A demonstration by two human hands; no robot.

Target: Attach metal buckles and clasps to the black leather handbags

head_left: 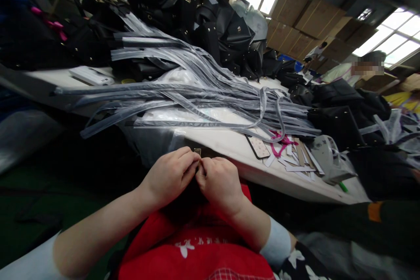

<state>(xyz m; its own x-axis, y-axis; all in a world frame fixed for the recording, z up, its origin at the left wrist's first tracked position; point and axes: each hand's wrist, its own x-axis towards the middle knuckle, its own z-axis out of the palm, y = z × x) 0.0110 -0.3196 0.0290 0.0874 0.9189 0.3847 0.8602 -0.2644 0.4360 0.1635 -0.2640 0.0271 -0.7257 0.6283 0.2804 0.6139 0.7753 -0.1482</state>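
Note:
My left hand (172, 175) and my right hand (223, 179) meet in front of my red apron (210, 253), just short of the table edge. Both are closed in a pinch, fingertips nearly touching. A small gold-coloured metal piece (197, 151) shows at the left fingertips. Whatever the right fingers pinch is hidden behind them. Dark material lies in shadow below the hands, too dim to name. Beyond them, long black strips in clear plastic wrapping (216, 92) are heaped across the white table (210, 138).
A patterned phone (258, 146) lies right of the strips, by a pink ribbon (278, 143) and card scraps (300, 159). A pale plastic device (330, 159) stands farther right. Black bags (223, 26) pile behind. Cartons (295, 17) and co-workers (352, 70) are in the background.

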